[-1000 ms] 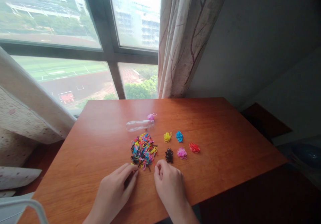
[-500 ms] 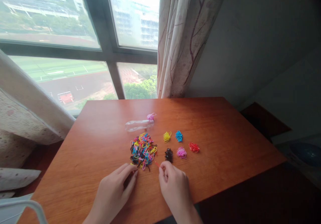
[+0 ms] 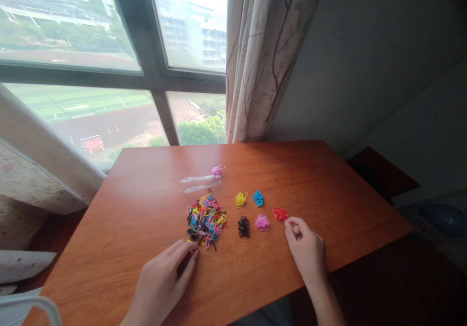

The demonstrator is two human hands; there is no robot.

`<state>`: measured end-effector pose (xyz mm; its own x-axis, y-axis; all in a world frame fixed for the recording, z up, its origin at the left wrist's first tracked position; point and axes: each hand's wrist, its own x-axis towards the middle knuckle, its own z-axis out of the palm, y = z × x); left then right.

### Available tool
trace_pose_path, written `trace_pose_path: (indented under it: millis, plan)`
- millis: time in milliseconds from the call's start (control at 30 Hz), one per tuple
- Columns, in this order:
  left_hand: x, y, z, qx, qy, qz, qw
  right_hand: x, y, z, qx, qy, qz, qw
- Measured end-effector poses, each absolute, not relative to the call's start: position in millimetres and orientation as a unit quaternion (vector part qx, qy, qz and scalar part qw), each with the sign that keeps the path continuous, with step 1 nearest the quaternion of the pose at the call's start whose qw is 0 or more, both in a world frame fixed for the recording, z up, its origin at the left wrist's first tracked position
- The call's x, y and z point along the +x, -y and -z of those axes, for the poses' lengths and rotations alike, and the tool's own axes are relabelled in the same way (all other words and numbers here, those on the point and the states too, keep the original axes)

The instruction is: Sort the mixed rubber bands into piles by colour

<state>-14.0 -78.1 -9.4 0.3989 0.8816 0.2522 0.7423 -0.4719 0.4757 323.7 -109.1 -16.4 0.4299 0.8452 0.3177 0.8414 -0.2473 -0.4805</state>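
A mixed pile of small coloured rubber bands (image 3: 206,221) lies on the wooden table. My left hand (image 3: 166,275) rests at its near edge, thumb and forefinger drawn together; whatever is between the tips is too small to make out. Off to the right, my right hand (image 3: 307,248) is pinched closed with its fingertips at the heap of red rubber bands (image 3: 280,214), a red rubber band in them. Sorted heaps lie between: yellow rubber bands (image 3: 241,199), blue rubber bands (image 3: 259,198), black rubber bands (image 3: 243,226) and pink rubber bands (image 3: 262,223).
Behind the mixed pile, a clear plastic bottle (image 3: 199,184) lies on its side, with a pink cap (image 3: 216,171) at its right end. The table (image 3: 146,190) reaches back to the window and a patterned curtain (image 3: 251,73). A white curved rail (image 3: 40,300) shows at lower left.
My right hand has moved right, from beside the mixed pile to the red heap, carrying a red rubber band. My left hand stays by the pile. The view has shifted slightly.
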Motion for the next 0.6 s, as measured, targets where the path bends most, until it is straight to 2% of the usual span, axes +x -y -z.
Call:
trace_pose_path:
  millis: [367, 600]
  plan:
    - [-15, 78, 9, 0.824, -0.490, -0.248, 0.140, 331, 90, 11, -0.807, 0.517, -0.006, 0.285]
    - [-13, 78, 8, 0.824, -0.491, -0.244, 0.141, 318, 95, 8, -0.783, 0.535, -0.004, 0.317]
